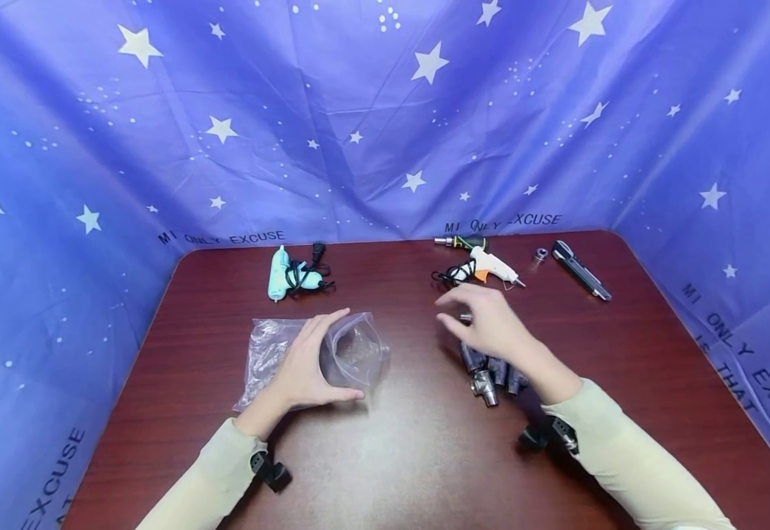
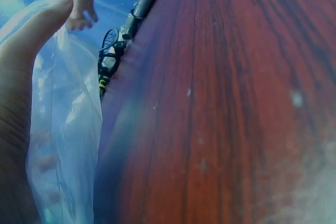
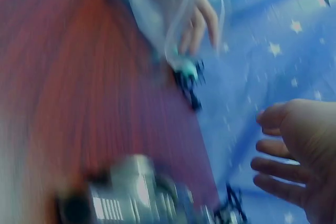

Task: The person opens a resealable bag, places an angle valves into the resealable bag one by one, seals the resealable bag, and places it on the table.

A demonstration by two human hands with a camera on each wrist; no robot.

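In the head view my left hand [image 1: 302, 368] curves round a clear plastic bag [image 1: 262, 361], its thumb and fingers spread at the bag's round, gaping mouth. Fingers show through the clear film of the bag [image 2: 68, 124] in the left wrist view. My right hand [image 1: 487, 320] is over a cluster of metal, valve-like fittings [image 1: 484, 386] with dark parts. Its fingers are loosely bent, and nothing shows between them in the right wrist view. The hand partly hides the cluster, and a threaded metal end [image 1: 466, 318] shows by the thumb. Up close, the fittings [image 3: 139, 192] look blurred.
Behind the bag lies a mint-green glue gun [image 1: 279, 276] with a black cord. At the back right are a white glue gun [image 1: 491, 265], a green-and-black screwdriver [image 1: 471, 241], a small metal ring [image 1: 540, 255] and a utility knife [image 1: 580, 270]. Star-patterned blue cloth [image 1: 358, 147] surrounds the table.
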